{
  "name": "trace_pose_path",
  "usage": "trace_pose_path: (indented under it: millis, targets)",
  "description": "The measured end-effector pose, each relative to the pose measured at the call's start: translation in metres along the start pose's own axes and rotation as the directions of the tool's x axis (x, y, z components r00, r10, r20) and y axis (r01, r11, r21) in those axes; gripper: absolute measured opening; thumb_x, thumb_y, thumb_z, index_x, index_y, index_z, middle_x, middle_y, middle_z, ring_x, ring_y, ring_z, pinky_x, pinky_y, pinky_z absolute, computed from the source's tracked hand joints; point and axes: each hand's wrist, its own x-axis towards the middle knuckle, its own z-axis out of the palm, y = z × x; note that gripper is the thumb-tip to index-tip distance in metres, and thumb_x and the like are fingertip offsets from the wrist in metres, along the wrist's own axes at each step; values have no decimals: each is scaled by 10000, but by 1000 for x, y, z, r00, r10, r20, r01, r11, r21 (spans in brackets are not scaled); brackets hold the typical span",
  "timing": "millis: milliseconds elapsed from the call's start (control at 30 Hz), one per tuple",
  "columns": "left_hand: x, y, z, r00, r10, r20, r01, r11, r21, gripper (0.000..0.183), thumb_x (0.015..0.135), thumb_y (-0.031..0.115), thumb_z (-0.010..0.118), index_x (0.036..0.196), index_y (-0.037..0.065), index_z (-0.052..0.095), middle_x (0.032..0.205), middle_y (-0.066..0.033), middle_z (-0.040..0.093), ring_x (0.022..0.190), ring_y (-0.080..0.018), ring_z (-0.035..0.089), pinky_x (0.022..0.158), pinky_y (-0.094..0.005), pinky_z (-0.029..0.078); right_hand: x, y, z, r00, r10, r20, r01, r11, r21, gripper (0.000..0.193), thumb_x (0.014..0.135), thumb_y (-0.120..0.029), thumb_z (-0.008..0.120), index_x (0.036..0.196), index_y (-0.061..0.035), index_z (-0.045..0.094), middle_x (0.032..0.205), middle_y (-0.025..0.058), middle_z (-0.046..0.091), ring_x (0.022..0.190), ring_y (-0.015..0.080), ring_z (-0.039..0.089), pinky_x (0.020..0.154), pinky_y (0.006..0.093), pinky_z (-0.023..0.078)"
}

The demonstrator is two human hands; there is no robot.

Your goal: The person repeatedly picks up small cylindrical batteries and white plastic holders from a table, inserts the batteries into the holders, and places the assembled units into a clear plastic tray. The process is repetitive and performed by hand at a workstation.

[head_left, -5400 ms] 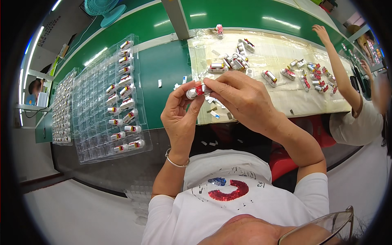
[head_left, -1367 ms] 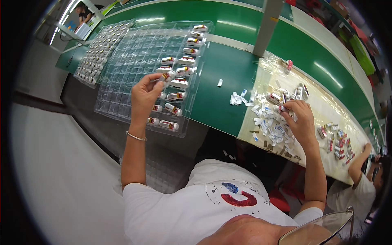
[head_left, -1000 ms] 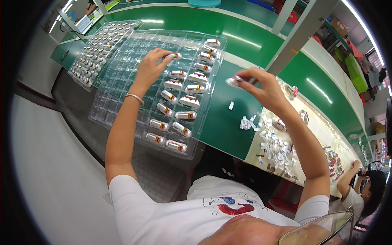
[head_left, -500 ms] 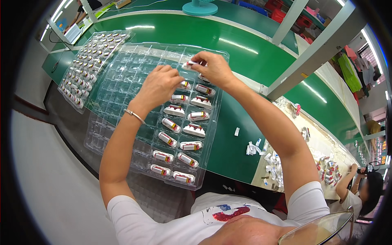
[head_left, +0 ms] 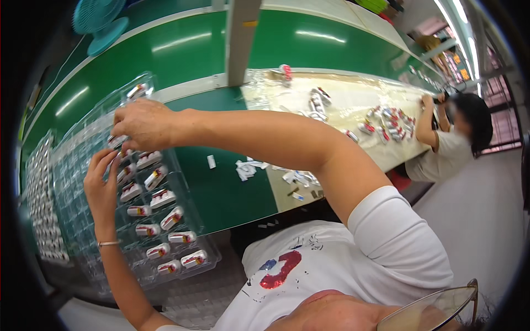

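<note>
Closely paired over a clear tray (head_left: 74, 176): left hand (head_left: 102, 190), thumb and forefinger slightly parted; right hand (head_left: 144, 124), fingers curled downward. Cannot tell any hold in either. Just right of the left hand, two columns of white-and-red pieces (head_left: 162, 197). Farther right, paper scraps (head_left: 247, 169), then more pieces (head_left: 389, 124) on a cream mat (head_left: 298, 91); beyond, a co-worker (head_left: 436, 160).

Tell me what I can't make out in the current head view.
Head view: whether the right hand holds anything; the hand itself hides it.
Head view: near clear tray, cells under that hand; covered by it.
Head view: leftmost pieces, details; too small and blurred.
Head view: turquoise fan, top; cut off by upper edge.
</note>
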Motion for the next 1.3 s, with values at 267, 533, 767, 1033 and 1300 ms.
trace_pose_path:
  millis: [267,533,767,1033,1300]
  targets:
    - [30,150,42,884,358,299,-237,897,-374,163,862,78,688,1015,39,728,965,-98,704,844,-258,686,736,-331,526,-202,5,-199,821,570,33,-553,780,293,177,916,-119,684,1068,-35,720,897,53,706,815,151,656,742,262,512]
    - [50,237,152,783,518,344,-440,852,-283,363,802,225,748,1109,55,655,1096,-73,650,1017,-277,620,841,-395,514,-304,67,-246,482,863,-154,-876,468,-119,547,820,-408,768,1164,6,669,1144,152,653,912,211,641,806,336,519]
    - [53,253,190,811,491,318,-440,870,-221,143,809,110,697,938,72,648,895,-74,648,888,-273,643,740,-385,520,-315,90,-212,628,762,-156,-776,600,-193,321,722,-267,743,956,-46,738,984,183,704,935,329,671,838,417,539]
    - [56,233,162,889,130,438,194,761,-619,200,919,112,667,1087,14,618,979,-38,638,771,-105,597,704,-255,504,-332,79,-229,456,878,-147,-822,479,307,498,874,-282,697,1274,-14,568,1058,154,677,950,246,656,840,357,522]
    - [47,175,76,893,-55,446,322,771,-550,268,883,146,727,1097,1,657,936,-16,646,775,-75,595,696,-223,505,-300,46,-249,497,852,161,-760,339,555,480,835,-202,758,1235,-19,564,1065,74,655,946,137,633,803,297,525]
